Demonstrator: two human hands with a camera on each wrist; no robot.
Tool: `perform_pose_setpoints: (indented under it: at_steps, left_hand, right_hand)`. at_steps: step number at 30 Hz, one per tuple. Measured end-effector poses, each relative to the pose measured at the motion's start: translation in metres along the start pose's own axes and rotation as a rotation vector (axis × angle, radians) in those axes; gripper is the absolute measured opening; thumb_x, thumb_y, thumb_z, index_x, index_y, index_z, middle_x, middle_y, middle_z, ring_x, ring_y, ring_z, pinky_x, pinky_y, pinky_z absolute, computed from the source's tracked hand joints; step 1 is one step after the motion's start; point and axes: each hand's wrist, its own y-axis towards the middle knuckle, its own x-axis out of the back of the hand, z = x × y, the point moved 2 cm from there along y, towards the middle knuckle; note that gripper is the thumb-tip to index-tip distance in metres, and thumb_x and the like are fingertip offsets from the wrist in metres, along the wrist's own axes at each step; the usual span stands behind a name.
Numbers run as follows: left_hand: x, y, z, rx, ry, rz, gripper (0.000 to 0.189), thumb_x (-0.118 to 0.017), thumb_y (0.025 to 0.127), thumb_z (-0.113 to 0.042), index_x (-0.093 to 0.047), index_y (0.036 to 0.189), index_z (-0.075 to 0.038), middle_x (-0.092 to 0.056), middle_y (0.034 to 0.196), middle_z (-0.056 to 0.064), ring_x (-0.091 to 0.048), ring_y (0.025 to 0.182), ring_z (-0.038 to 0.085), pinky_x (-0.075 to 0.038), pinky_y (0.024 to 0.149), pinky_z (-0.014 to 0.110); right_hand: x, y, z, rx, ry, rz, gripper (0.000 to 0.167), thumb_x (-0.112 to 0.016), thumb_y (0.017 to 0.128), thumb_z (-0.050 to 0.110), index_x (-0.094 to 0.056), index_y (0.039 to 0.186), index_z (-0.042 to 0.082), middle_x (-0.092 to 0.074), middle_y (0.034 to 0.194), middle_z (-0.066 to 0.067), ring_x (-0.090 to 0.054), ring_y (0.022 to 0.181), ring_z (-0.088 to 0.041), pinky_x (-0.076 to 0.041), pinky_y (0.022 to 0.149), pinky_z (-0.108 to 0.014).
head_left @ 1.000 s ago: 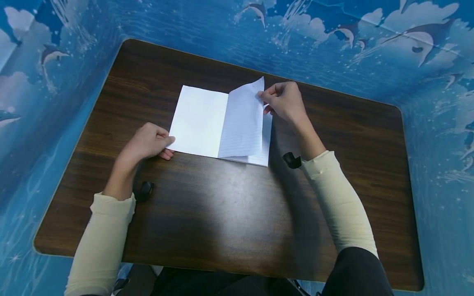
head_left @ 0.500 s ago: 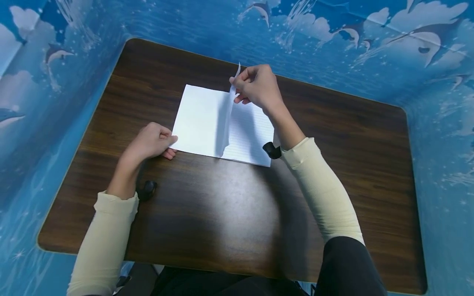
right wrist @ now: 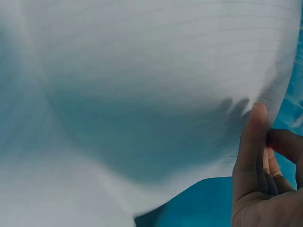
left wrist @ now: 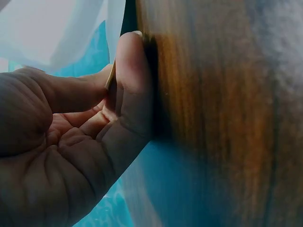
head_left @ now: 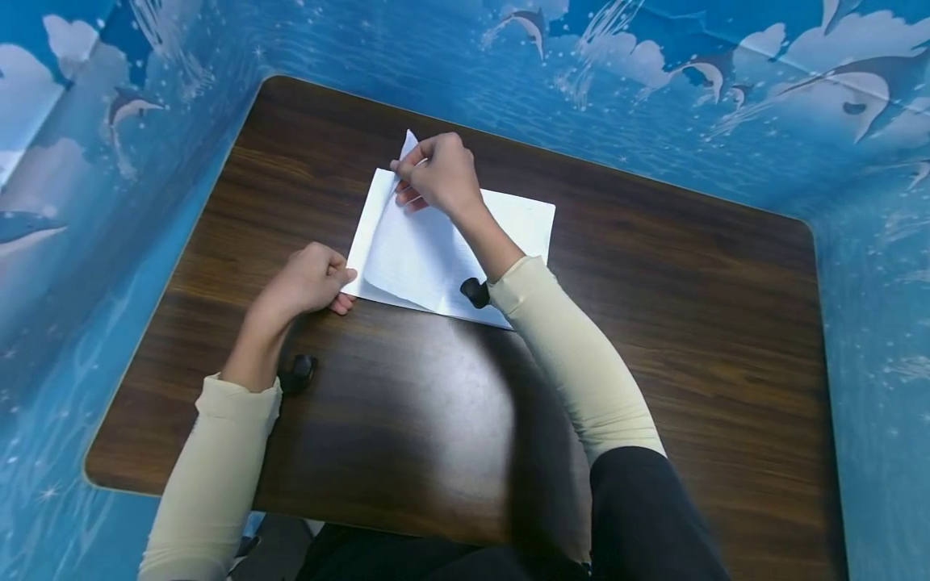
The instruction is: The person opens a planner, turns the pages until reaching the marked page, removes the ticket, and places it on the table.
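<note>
An open notebook (head_left: 517, 216) with lined pages lies on the brown wooden table. My right hand (head_left: 439, 173) pinches the outer edge of one page (head_left: 414, 250) between thumb and fingers, holding it raised and curved over the left side. In the right wrist view this page (right wrist: 156, 56) shows faint ruled lines, and the right hand (right wrist: 265, 170) grips its edge. At the lower left corner of the notebook, my left hand (head_left: 312, 278) pinches the cover between thumb and finger. The left wrist view shows the left hand (left wrist: 80, 127) with that thin edge between thumb and forefinger.
The wooden table (head_left: 690, 323) has rounded corners and extends well to the right of the notebook. Blue sheeting (head_left: 436, 48) printed with dolphins surrounds it. A small black device (head_left: 299, 373) sits at the left wrist, another black device (head_left: 475, 292) at the right.
My right hand has carried the page from the right side, past upright, across to the left side of the notebook. The left hand keeps its hold on the lower left corner.
</note>
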Motion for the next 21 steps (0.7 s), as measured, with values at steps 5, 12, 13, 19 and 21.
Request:
perform_pose_setpoints:
  at_steps: [5, 12, 13, 19, 21]
  left_hand:
    - [-0.001, -0.001, -0.003, 0.015, 0.017, -0.008, 0.022, -0.044, 0.109, 0.001, -0.062, 0.104, 0.012, -0.075, 0.080, 0.017, -0.072, 0.061, 0.012, -0.061, 0.059, 0.028]
    - [-0.003, -0.004, -0.005, 0.018, 0.012, -0.006, 0.038, -0.033, 0.115, -0.009, -0.061, 0.116, 0.018, -0.073, 0.081, 0.015, -0.070, 0.061, 0.013, -0.060, 0.060, 0.028]
    - [-0.003, -0.004, -0.005, 0.023, -0.003, -0.002, 0.042, -0.032, 0.116, -0.013, -0.061, 0.118, 0.019, -0.074, 0.081, 0.015, -0.070, 0.062, 0.013, -0.061, 0.060, 0.028]
    - [-0.002, -0.004, -0.005, 0.014, -0.015, -0.008, 0.046, -0.043, 0.117, -0.026, -0.066, 0.104, 0.012, -0.074, 0.076, 0.010, -0.071, 0.062, 0.010, -0.061, 0.061, 0.027]
    - [-0.001, -0.005, -0.004, 0.005, 0.007, -0.011, 0.036, -0.050, 0.115, -0.018, -0.064, 0.095, 0.009, -0.075, 0.075, 0.010, -0.071, 0.061, 0.009, -0.060, 0.060, 0.026]
  right_hand:
    - [-0.029, 0.015, -0.012, -0.037, -0.069, -0.002, 0.017, -0.072, 0.104, 0.013, -0.080, 0.100, -0.001, -0.079, 0.079, -0.011, -0.075, 0.059, -0.016, -0.063, 0.064, -0.027]
    - [-0.054, 0.026, -0.035, -0.050, -0.111, 0.000, 0.020, -0.066, 0.105, 0.008, -0.078, 0.093, -0.002, -0.080, 0.078, -0.012, -0.075, 0.057, -0.014, -0.062, 0.061, -0.023]
    - [-0.055, 0.026, -0.038, -0.054, -0.111, 0.000, 0.020, -0.066, 0.105, 0.007, -0.078, 0.093, -0.003, -0.080, 0.078, -0.012, -0.074, 0.056, -0.014, -0.062, 0.061, -0.022]
    - [-0.057, 0.026, -0.043, -0.058, -0.121, -0.022, 0.019, -0.068, 0.105, 0.010, -0.080, 0.096, -0.002, -0.081, 0.079, -0.012, -0.070, 0.052, -0.009, -0.060, 0.060, -0.020]
    - [-0.057, 0.025, -0.042, -0.042, -0.156, -0.016, 0.019, -0.071, 0.104, 0.013, -0.082, 0.097, 0.000, -0.081, 0.080, -0.010, -0.071, 0.054, -0.008, -0.059, 0.061, -0.018]
